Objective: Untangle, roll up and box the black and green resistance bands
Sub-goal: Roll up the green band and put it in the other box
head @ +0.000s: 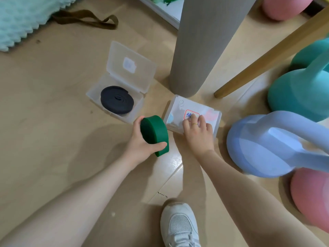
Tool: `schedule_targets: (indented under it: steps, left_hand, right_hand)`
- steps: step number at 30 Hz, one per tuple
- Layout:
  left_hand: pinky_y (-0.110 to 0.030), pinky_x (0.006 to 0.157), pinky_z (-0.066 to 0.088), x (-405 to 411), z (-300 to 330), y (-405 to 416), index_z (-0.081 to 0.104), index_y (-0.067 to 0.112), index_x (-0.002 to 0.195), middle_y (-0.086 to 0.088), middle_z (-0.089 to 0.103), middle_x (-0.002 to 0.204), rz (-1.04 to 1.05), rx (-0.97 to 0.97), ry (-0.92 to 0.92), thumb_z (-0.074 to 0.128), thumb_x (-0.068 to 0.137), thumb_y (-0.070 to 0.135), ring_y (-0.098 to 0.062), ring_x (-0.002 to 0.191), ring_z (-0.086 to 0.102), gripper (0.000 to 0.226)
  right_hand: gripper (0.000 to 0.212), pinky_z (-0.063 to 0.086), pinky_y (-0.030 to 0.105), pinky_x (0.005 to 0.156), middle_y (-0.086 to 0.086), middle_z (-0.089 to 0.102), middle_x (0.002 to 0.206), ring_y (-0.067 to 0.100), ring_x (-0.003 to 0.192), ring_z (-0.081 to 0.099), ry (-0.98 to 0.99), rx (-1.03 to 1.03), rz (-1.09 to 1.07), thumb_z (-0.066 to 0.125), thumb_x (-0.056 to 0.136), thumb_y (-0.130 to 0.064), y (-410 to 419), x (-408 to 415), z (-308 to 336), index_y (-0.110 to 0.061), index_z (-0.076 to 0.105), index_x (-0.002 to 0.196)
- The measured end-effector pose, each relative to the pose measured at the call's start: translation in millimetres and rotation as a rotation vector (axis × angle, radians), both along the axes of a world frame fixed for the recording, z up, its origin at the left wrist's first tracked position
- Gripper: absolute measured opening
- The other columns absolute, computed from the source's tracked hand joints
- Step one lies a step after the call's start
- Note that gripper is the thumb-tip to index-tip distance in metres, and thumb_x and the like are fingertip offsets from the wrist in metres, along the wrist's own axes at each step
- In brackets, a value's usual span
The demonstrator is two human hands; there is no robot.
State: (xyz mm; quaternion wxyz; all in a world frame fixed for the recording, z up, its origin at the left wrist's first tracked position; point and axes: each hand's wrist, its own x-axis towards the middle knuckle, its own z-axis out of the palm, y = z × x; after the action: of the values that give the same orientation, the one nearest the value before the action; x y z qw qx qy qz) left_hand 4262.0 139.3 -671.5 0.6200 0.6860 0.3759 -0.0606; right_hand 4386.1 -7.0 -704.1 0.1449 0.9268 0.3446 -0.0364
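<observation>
Two bands show: the rolled green band [154, 134] is gripped in the left hand [142, 141], fingers [161, 144] curled round it, just above the floor [53, 122]. Beyond those fingers, the coiled black band [117, 100] lies in an open clear box [114, 90]. Just right, the right hand [195, 130] presses bent fingers on a closed labelled box [194, 113]. A blue kettlebell [277, 145] sits further right.

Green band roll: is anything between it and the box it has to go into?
Yes. The left hand holds the green band roll, but the labelled box beside it is shut, its lid down, with the right hand resting on top.
</observation>
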Motion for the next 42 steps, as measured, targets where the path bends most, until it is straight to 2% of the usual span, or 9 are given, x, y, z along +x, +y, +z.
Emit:
schedule_targets:
  steps: [6, 9, 16, 25, 29, 33, 35, 39, 42]
  left_hand:
    - [-0.047, 0.097, 0.046, -16.4, -0.6, -13.5, 0.021, 0.047, 0.130, 0.013, 0.039, 0.131, -0.056, 0.011, 0.030, 0.079, 0.041, 0.043, -0.018, 0.120, 0.046, 0.107]
    - [-0.048, 0.097, 0.046, -27.2, 0.1, -16.2, 0.022, 0.045, 0.130, 0.015, 0.043, 0.126, 0.011, 0.018, 0.003, 0.079, 0.041, 0.041, -0.018, 0.119, 0.047, 0.106]
    - [-0.045, 0.101, 0.042, -39.5, 6.3, -17.5, 0.024, 0.041, 0.131, 0.006, 0.043, 0.132, 0.097, 0.075, -0.032, 0.076, 0.042, 0.043, -0.017, 0.121, 0.043, 0.104]
    - [-0.032, 0.093, 0.035, -33.1, -0.3, -14.5, 0.021, 0.036, 0.137, 0.001, 0.035, 0.137, 0.131, 0.164, 0.041, 0.084, 0.059, 0.020, -0.020, 0.124, 0.036, 0.102]
    - [-0.041, 0.098, 0.040, -35.9, 1.1, -10.3, 0.020, 0.042, 0.135, 0.003, 0.037, 0.137, 0.092, 0.191, 0.045, 0.084, 0.056, 0.027, -0.020, 0.124, 0.039, 0.103]
    - [-0.036, 0.088, 0.045, -30.8, 22.6, -6.6, 0.019, 0.041, 0.135, 0.007, 0.035, 0.136, -0.105, 0.341, -0.028, 0.082, 0.056, 0.029, -0.015, 0.116, 0.041, 0.102]
    - [-0.032, 0.083, 0.042, -25.0, 34.4, -4.6, 0.019, 0.042, 0.133, 0.008, 0.031, 0.135, -0.186, 0.398, -0.067, 0.082, 0.057, 0.029, -0.012, 0.112, 0.038, 0.100]
    - [-0.028, 0.083, 0.035, -9.7, 45.8, -2.4, 0.022, 0.037, 0.134, 0.006, 0.030, 0.133, -0.260, 0.443, -0.108, 0.082, 0.058, 0.027, -0.007, 0.109, 0.032, 0.098]
    - [-0.027, 0.086, 0.034, -6.7, 43.3, 1.3, 0.023, 0.034, 0.136, 0.004, 0.032, 0.134, -0.221, 0.425, -0.095, 0.083, 0.057, 0.025, -0.007, 0.109, 0.033, 0.100]
  right_hand:
    - [0.039, 0.042, 0.028, 0.050, 0.014, 0.067, 0.095, 0.031, 0.078, 0.064, -0.020, 0.157, 0.179, 0.076, 0.059, -0.008, -7.7, -20.3, -4.7, -0.010, 0.046, 0.084]
    - [0.032, 0.044, 0.027, 0.054, 0.006, 0.069, 0.097, 0.024, 0.079, 0.065, 0.011, 0.286, 0.179, 0.078, 0.063, -0.024, -8.9, -36.0, -0.4, -0.014, 0.059, 0.087]
    - [0.036, 0.052, 0.030, 0.063, 0.001, 0.072, 0.098, 0.022, 0.083, 0.069, 0.000, 0.532, 0.179, 0.048, 0.085, -0.036, -3.9, -37.9, 6.8, -0.012, 0.067, 0.104]
    - [0.041, 0.034, 0.021, 0.036, 0.002, 0.064, 0.061, 0.026, 0.038, 0.056, -0.044, 0.531, 0.138, 0.037, 0.088, -0.036, -3.9, -14.0, 33.1, -0.009, 0.067, 0.095]
    - [0.034, 0.037, 0.029, 0.054, 0.007, 0.063, 0.075, 0.031, 0.056, 0.057, -0.139, 0.612, 0.026, 0.042, 0.091, -0.034, -8.1, 9.3, 36.1, -0.012, 0.066, 0.099]
    - [0.031, 0.036, 0.033, 0.062, 0.011, 0.058, 0.087, 0.030, 0.070, 0.052, -0.287, 0.458, -0.067, 0.060, 0.074, -0.005, -5.2, 20.9, 31.7, -0.015, 0.067, 0.103]
    - [0.036, 0.039, 0.036, 0.070, 0.013, 0.060, 0.094, 0.033, 0.079, 0.055, -0.118, 0.434, -0.091, 0.061, 0.076, 0.000, -3.6, 25.6, 31.0, -0.012, 0.064, 0.110]
    - [0.041, 0.049, 0.039, 0.079, 0.006, 0.066, 0.101, 0.025, 0.089, 0.062, 0.512, 0.581, -0.151, 0.045, 0.093, -0.044, 2.0, 6.2, 33.2, -0.013, 0.064, 0.112]
    - [0.055, 0.051, 0.038, 0.073, 0.005, 0.066, 0.098, 0.023, 0.087, 0.062, 0.592, 0.422, -0.033, 0.048, 0.087, -0.054, 2.9, -15.4, 34.8, -0.011, 0.056, 0.120]
